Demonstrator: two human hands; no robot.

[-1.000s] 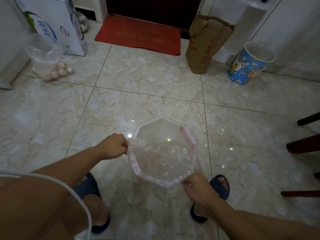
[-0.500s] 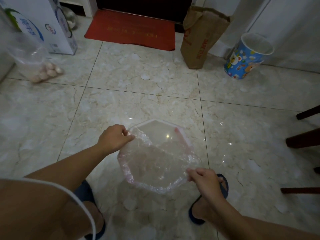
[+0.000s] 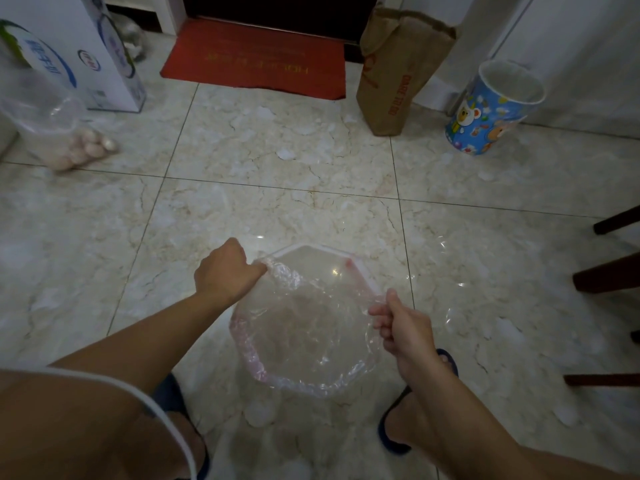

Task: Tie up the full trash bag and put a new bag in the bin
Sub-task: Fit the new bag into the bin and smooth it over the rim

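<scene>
New-bag step underway: the left hand pinches the clear bag film at the far-left bin rim, the right hand clamps its right edge, and next, I'd judge, the film gets stretched over the uncovered far rim.

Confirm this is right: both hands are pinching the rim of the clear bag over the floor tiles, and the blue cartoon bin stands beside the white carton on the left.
Not quite. The head view shows the blue cartoon bin at the far right, next to the brown paper bag, not the white carton. The rest holds: left hand and right hand pinch the clear bag.
</scene>
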